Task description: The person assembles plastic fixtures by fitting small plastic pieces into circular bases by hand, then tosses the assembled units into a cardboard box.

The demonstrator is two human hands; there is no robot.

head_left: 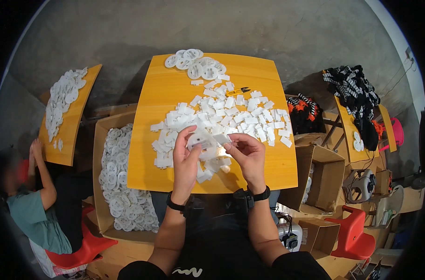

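Observation:
My left hand (186, 158) has its fingers closed on a translucent white plastic disc (200, 138), held over the near part of the yellow table (275, 170). Between the thumb and fingers of my right hand (247, 156) is a small white rectangular piece (221, 139), close beside the disc; I cannot tell whether the two touch. Beyond and beneath both hands spreads a loose heap of similar white pieces (221, 112). At the far edge lie several overlapping white discs (193, 59). Yellow thread snips (238, 91) rest behind the heap.
A cardboard box (101, 186) full of white discs stands left of the table. Open boxes (326, 177) and a red chair (352, 233) are at right. Another person (37, 210) sits at a side table (77, 126) on the left. Black-and-white fabric (352, 88) covers the right table.

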